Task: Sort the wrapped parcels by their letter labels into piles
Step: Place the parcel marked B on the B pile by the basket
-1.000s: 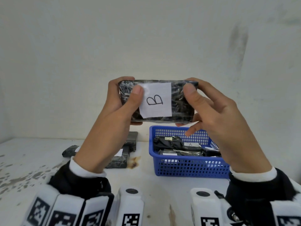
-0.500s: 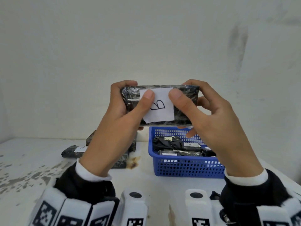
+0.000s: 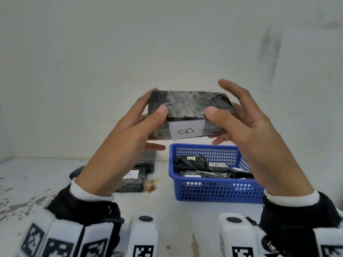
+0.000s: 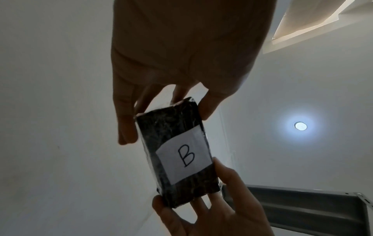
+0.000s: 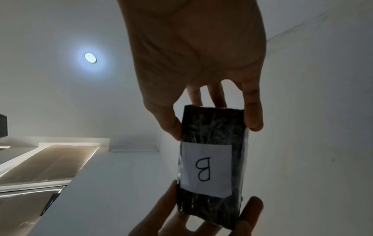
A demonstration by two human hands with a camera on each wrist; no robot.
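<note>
A black film-wrapped parcel (image 3: 187,106) with a white paper label marked B (image 3: 186,131) is held up in front of the wall, above the table. My left hand (image 3: 156,102) grips its left end, thumb on the near side and fingers behind. My right hand (image 3: 222,115) pinches the right end between thumb and lower fingers, with the index finger raised off it. The left wrist view shows the parcel (image 4: 177,153) between both hands with the B facing the camera. In the right wrist view the parcel (image 5: 212,169) is pinched at its end by thumb and finger.
A blue plastic basket (image 3: 219,190) stands on the white table at the right, holding several black parcels, one labelled A (image 3: 216,165). Left of it lies a pile of black parcels (image 3: 133,180) with an A label on top. A white wall rises close behind.
The parcel has come down a little and tipped, so the B label now sits on its lower near face. My right index finger has lifted off it.
</note>
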